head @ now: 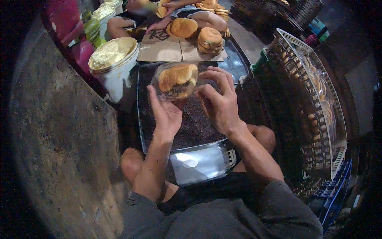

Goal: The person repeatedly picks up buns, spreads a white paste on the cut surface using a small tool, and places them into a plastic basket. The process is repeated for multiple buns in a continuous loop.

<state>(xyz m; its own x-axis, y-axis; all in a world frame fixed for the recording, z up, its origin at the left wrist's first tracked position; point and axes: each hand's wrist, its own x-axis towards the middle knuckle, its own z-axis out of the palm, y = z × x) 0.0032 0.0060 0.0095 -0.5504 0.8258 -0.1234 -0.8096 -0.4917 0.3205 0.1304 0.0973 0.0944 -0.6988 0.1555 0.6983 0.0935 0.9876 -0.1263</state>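
A golden bread bun (177, 76) in a clear plastic bag (176, 94) is held up over a tray of dark crumbs or sprinkles (194, 125). My left hand (167, 115) supports it from below, palm up, thumb at its left side. The bag bears dark print. At the bag's right edge, my right hand (219, 101) has its fingers curled and seems to pinch the plastic; the exact contact is blurred. Nearer my body lies a stack of clear plastic bags (198, 164), with a pale round spot on top.
Beyond the tray, a cardboard sheet (161, 49) carries a bun stack (210, 40) and another bun (183, 27). A co-worker's hand (170, 7) holds a bun there. A bucket of pale cream (113, 55) stands left, a wooden board (65, 143) nearer. Right is a white crate (338, 143) of bagged buns.
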